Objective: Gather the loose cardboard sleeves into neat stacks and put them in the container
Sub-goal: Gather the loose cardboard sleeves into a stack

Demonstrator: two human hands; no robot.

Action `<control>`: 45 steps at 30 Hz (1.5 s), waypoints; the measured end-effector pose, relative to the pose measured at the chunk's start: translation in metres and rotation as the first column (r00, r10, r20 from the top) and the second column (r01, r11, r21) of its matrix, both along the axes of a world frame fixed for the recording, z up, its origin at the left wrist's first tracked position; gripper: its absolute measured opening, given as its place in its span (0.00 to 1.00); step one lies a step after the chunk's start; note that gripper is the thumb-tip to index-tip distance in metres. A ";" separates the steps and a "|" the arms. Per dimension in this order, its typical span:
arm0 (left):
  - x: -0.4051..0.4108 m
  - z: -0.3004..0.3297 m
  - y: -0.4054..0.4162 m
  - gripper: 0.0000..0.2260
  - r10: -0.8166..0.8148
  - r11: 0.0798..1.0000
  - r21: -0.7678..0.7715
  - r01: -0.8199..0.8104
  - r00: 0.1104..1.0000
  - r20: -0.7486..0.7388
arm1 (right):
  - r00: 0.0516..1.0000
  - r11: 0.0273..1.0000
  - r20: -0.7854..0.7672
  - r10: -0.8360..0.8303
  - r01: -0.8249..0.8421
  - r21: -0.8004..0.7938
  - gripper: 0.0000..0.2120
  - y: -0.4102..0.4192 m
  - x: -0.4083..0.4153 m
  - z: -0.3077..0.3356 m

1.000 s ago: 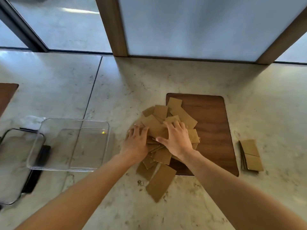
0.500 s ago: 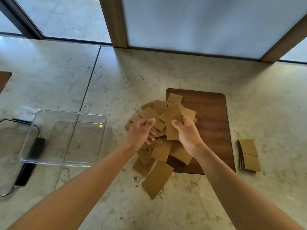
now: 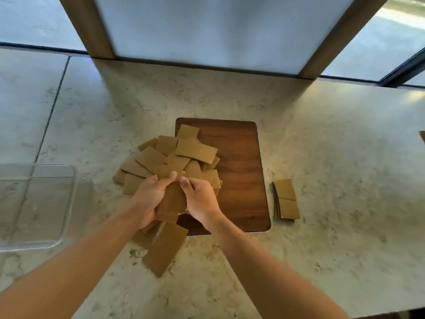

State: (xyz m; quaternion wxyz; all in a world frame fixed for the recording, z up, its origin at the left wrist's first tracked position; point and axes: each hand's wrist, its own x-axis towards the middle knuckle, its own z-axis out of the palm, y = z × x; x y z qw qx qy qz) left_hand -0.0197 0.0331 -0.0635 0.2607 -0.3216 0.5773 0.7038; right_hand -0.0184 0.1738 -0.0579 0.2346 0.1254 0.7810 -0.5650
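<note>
A loose pile of brown cardboard sleeves [image 3: 170,157] lies across the left edge of a dark wooden board [image 3: 239,171] and the stone counter. My left hand [image 3: 149,199] and my right hand [image 3: 202,199] face each other just above the pile's near side and together grip a few sleeves [image 3: 172,201] between them. One larger sleeve [image 3: 164,248] lies flat nearer to me. A neat stack of sleeves [image 3: 286,199] sits right of the board. The clear plastic container [image 3: 66,203] stands at the left, cut off by the frame edge.
The pale marble counter [image 3: 333,146] runs to a window wall with wooden posts [image 3: 92,31] at the back. A seam in the counter [image 3: 49,120] runs above the container. A small brown corner [image 3: 422,135] shows at the right edge.
My hands have come together, closed on a few sleeves and drawn them toward me off the pile. The view has swung right, so the container sits at the left edge.
</note>
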 end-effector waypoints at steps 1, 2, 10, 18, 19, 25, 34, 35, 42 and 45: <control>-0.003 0.002 0.002 0.14 -0.001 1.000 0.010 0.001 1.000 -0.021 | 0.999 1.000 -0.039 0.003 -0.003 0.013 0.22 0.007 -0.001 -0.001; -0.006 0.006 0.002 0.14 0.022 0.999 0.030 -0.021 0.999 -0.045 | 0.995 0.999 -0.095 -0.003 0.007 0.046 0.21 0.013 -0.005 -0.001; -0.028 0.018 -0.014 0.17 0.151 0.972 0.179 -0.150 0.988 0.007 | 0.955 0.807 -0.248 0.162 0.016 0.590 0.24 0.032 -0.080 -0.020; -0.055 0.008 -0.021 0.31 0.163 0.946 0.289 -0.146 0.986 -0.035 | 0.969 0.786 -0.139 0.203 -0.077 0.613 0.10 0.049 -0.123 -0.028; -0.057 0.006 -0.021 0.32 0.172 0.945 0.289 -0.151 0.984 -0.047 | 0.974 0.829 -0.155 0.167 -0.053 0.557 0.05 0.055 -0.124 -0.028; -0.066 -0.006 -0.006 0.35 0.131 0.991 0.047 -0.128 0.988 -0.087 | 0.967 0.968 0.069 -0.246 0.249 -0.038 0.05 0.056 -0.108 -0.009; -0.060 -0.007 -0.028 0.15 0.255 0.950 0.203 -0.237 0.965 -0.065 | 0.979 0.898 -0.140 -0.149 0.193 0.396 0.25 0.002 -0.105 -0.020; -0.058 -0.006 -0.036 0.20 0.290 0.932 0.252 -0.259 0.952 -0.095 | 0.993 0.890 -0.074 -0.092 0.115 0.441 0.41 -0.001 -0.110 -0.025; -0.054 -0.001 -0.058 0.08 0.286 0.916 0.317 -0.246 0.954 -0.085 | 0.988 0.864 0.012 0.155 -0.141 0.483 0.42 0.012 -0.139 -0.032; -0.055 -0.003 -0.055 0.05 0.259 0.930 0.293 -0.220 0.960 -0.103 | 0.997 0.901 -0.064 -0.052 0.074 0.427 0.23 0.032 -0.141 -0.026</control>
